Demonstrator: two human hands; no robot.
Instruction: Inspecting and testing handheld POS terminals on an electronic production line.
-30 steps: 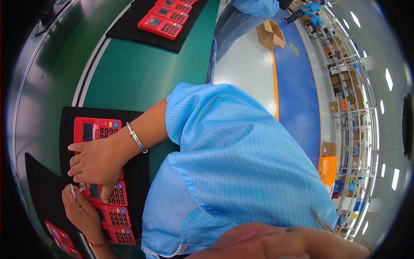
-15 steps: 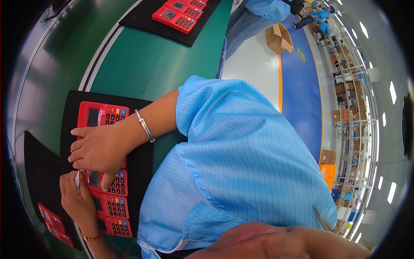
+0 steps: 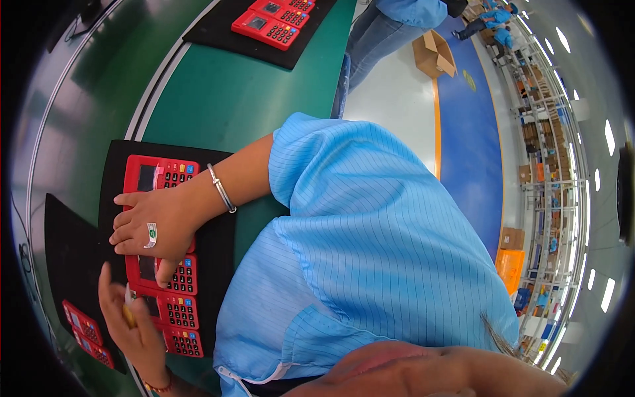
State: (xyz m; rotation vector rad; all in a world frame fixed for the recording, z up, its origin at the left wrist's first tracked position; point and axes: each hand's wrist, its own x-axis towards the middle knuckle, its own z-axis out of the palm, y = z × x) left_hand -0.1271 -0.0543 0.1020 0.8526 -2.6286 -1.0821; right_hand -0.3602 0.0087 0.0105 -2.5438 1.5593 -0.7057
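Observation:
My right hand point(image 3: 155, 225), with a silver bangle at the wrist, lies palm down over a row of red keypad terminals. Its fingers are spread and its thumb rests by the keys of one terminal point(image 3: 182, 274). On the back of this hand sits a small white and green sticker point(image 3: 151, 235). My left hand point(image 3: 135, 331) is raised beside the lower terminals, index finger stretched out. Between its thumb and fingers is a small pointed thing point(image 3: 128, 294), white at the tip, with a yellowish part; its kind is unclear. Another red terminal point(image 3: 149, 173) shows above my right hand.
The terminals lie on a black mat point(image 3: 119, 159) on a green table point(image 3: 198, 92). A second mat with red terminals point(image 3: 268, 30) lies farther up the table; more terminals point(image 3: 83, 324) are at lower left. A person in jeans point(image 3: 377, 40) stands near an open carton point(image 3: 433, 54).
My left hand has drawn back from the right hand's fingers, and its fingers have opened out somewhat. A sticker now shows on the back of my right hand, which has stayed in place.

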